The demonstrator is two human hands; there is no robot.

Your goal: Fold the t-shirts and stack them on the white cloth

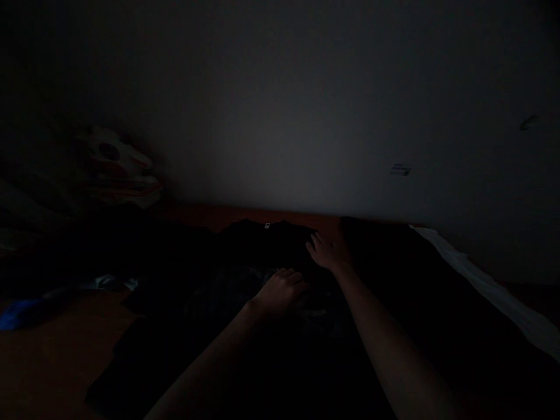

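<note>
A black T-shirt lies spread out in front of me, with a small pale label at its neckline and a faint print on its chest. My left hand rests palm down on the chest, its fingers slightly bent and seemingly holding nothing. Farther up, my right hand touches the shirt's right shoulder edge, with thumb and fingers apart. Darkness hides the shirt's lower part and most of its folds.
Another black cloth lies on the right beside a white strip of fabric. At the left are dark clothes, a blue item and a white-and-red plush-like object on a stack. Behind rises a grey wall.
</note>
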